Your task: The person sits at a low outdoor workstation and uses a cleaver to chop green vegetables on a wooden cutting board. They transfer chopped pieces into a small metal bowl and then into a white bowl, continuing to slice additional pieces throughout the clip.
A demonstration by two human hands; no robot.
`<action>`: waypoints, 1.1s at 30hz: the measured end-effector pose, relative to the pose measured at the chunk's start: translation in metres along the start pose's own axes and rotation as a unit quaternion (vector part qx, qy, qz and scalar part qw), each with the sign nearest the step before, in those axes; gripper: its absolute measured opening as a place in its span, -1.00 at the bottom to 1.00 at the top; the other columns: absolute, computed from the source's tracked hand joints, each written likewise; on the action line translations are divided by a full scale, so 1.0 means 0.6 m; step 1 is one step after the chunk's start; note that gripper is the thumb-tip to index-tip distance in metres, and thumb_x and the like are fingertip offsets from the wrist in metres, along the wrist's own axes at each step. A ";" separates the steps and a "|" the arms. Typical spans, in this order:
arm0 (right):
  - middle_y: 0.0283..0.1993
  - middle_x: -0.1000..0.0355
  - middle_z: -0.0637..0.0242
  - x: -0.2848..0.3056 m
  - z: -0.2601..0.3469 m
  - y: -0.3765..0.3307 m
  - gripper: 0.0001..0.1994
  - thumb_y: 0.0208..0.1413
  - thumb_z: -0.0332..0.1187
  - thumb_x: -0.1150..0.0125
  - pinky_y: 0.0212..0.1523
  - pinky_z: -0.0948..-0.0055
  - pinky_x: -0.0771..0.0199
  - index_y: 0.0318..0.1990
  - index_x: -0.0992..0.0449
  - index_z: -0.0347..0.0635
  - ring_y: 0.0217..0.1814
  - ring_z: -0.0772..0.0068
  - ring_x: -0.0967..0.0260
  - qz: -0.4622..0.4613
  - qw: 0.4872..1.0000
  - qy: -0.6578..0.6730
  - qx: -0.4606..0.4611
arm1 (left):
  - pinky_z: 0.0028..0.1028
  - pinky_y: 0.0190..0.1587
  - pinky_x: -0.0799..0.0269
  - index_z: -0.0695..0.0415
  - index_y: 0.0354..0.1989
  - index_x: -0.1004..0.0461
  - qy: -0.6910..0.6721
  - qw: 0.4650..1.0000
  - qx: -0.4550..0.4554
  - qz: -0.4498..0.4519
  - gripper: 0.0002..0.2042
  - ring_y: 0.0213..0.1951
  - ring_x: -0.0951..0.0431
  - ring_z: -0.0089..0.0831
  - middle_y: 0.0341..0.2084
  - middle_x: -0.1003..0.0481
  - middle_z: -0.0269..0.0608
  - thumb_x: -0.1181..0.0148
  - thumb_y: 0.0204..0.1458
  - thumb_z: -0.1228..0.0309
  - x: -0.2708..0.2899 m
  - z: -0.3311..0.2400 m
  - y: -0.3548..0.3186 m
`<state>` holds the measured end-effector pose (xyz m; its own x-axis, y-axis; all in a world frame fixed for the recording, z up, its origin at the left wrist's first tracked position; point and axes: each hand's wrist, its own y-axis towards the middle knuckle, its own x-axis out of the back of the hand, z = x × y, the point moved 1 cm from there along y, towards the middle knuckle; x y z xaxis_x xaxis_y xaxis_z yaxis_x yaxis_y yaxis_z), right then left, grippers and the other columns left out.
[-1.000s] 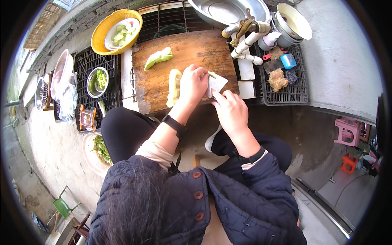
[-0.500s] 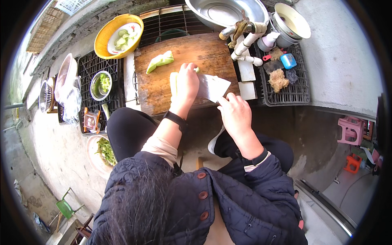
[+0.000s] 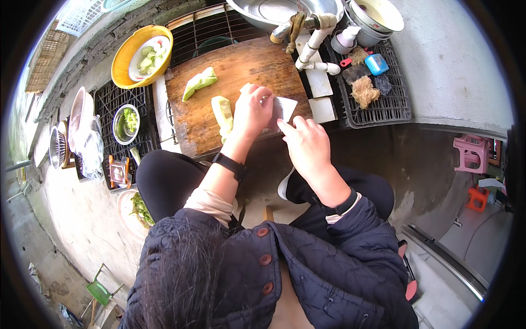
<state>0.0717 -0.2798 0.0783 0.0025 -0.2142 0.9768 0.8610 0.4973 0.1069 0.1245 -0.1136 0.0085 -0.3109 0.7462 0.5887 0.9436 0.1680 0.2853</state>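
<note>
Cannot see the handle of the cleaver (image 3: 286,108), covered by the right hand (image 3: 308,143), or the grip beneath the left hand (image 3: 253,111). Can see only part of the metal basin (image 3: 247,14), cut off above.

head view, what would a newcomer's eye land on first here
Probably the broad-bladed knife in the right hand, beside the left hand over the brown wooden board, upper middle. Next, the bright yellow basin at upper left, with a white dish of pale green slices inside. A pink stool also stands out at far right.
</note>
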 end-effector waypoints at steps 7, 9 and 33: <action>-0.27 -0.44 0.28 0.019 -0.007 0.003 -0.80 -0.02 -0.34 -0.44 -0.13 0.19 -0.51 -0.22 -0.59 -0.01 -0.17 0.17 -0.49 0.023 0.999 0.002 -0.025 | -0.34 -0.19 -0.56 0.24 -0.29 -0.64 0.067 0.992 0.050 -0.090 -0.93 -0.33 -0.63 -0.19 -0.36 -0.59 -0.07 -0.35 0.10 0.51 0.041 0.041 0.021; -0.31 -0.44 0.24 0.035 -0.015 0.006 -0.78 -0.02 -0.33 -0.44 -0.15 0.17 -0.53 -0.20 -0.60 -0.02 -0.20 0.14 -0.51 0.033 0.998 0.019 -0.044 | -0.30 -0.10 -0.55 0.22 -0.23 -0.63 0.066 0.987 0.051 -0.140 -0.89 -0.22 -0.62 -0.16 -0.25 -0.59 -0.06 -0.36 0.10 0.49 0.069 0.050 0.022; -0.16 -0.59 0.09 -0.017 0.066 0.026 -0.72 0.28 -0.34 -0.24 -0.19 0.13 -0.66 0.11 -0.51 -0.09 -0.22 -0.05 -0.61 0.048 0.970 0.232 -0.052 | -0.31 0.02 -0.56 0.22 0.15 -0.57 -0.088 0.936 0.340 -0.027 -0.52 -0.10 -0.70 -0.15 -0.10 -0.65 0.10 -0.43 0.10 0.25 0.069 0.078 -0.137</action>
<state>0.0650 -0.2367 0.0775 0.2937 -0.5387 0.7896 0.8918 0.4517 -0.0235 0.0398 -0.0665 -0.0259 -0.3922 0.8093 0.4374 0.7998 0.5349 -0.2725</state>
